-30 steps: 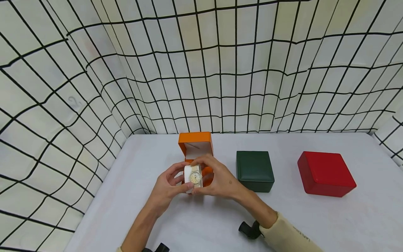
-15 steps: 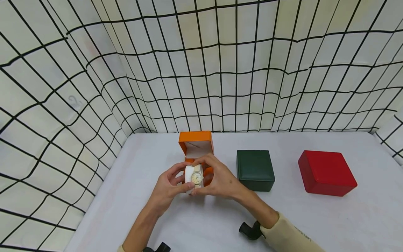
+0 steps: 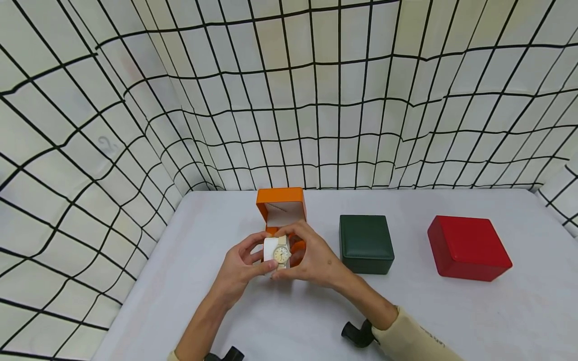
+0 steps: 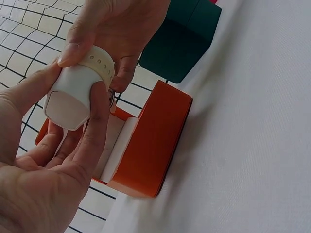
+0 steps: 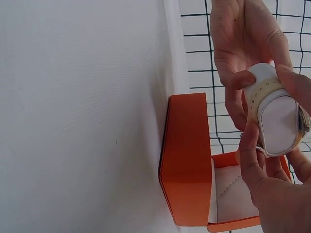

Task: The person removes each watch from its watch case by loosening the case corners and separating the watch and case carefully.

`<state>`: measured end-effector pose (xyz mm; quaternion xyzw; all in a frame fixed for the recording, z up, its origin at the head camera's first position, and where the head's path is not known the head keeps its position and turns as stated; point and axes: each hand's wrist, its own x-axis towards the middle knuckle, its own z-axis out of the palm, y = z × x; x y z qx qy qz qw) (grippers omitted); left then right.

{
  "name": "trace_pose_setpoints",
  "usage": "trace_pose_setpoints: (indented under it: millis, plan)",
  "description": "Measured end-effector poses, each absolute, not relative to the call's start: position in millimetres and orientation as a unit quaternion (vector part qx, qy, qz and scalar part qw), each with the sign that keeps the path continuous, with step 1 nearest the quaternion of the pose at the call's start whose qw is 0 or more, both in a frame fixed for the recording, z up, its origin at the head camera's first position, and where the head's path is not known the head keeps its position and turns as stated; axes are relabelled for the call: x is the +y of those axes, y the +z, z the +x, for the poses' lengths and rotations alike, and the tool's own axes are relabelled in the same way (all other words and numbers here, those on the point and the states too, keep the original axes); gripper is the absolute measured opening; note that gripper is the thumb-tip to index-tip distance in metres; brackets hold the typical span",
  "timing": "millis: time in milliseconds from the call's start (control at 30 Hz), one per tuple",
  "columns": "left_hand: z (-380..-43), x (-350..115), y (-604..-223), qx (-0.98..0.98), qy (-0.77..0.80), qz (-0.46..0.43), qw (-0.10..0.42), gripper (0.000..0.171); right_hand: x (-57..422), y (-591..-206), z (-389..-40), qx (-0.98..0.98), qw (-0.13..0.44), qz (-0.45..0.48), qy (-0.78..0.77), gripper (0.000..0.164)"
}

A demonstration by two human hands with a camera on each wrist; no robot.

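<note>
Both hands hold a small wristwatch (image 3: 281, 254) with a pale cream strap, wrapped round a white watch cushion (image 3: 269, 247). My left hand (image 3: 239, 271) grips the cushion's left end; in the left wrist view its thumb and fingers curl round the white cushion (image 4: 73, 94). From the other side my right hand (image 3: 316, 258) pinches the watch and cushion, fingertips near the strap (image 4: 100, 64). Just behind and below stands an orange watch box (image 3: 280, 194), its lid raised and pale lining showing. In the right wrist view the orange box (image 5: 187, 160) sits below the hands.
A closed dark green box (image 3: 367, 244) stands right of the hands, and a closed red box (image 3: 469, 248) farther right. White cloth (image 3: 406, 311) covers the table. Black netting (image 3: 338, 110) over white sheeting rises at the back and left.
The watch on its cushion has shifted very slightly left within the hands over the last half second. Both hands keep their hold, and the boxes stay in place.
</note>
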<state>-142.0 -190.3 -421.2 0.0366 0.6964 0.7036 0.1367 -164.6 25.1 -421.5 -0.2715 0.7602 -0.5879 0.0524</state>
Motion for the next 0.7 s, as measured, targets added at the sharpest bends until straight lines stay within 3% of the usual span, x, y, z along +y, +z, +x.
trace_pose_setpoints:
  millis: [200, 467, 700]
  plan:
    - [-142.3, -189.2, -421.5, 0.696, 0.707, 0.023, 0.127, 0.070, 24.0, -423.2, -164.1, 0.765, 0.040, -0.271, -0.583, 0.073]
    - [-143.3, -188.2, -423.5, 0.693, 0.713, 0.022, 0.101, 0.068, 24.5, -426.0, -161.4, 0.784, -0.027, -0.300, -0.542, 0.080]
    - [-143.3, -190.3, -423.5, 0.694, 0.713, 0.022, 0.094, 0.066, 23.0, -425.1, -160.8, 0.781, -0.032, -0.308, -0.542, 0.074]
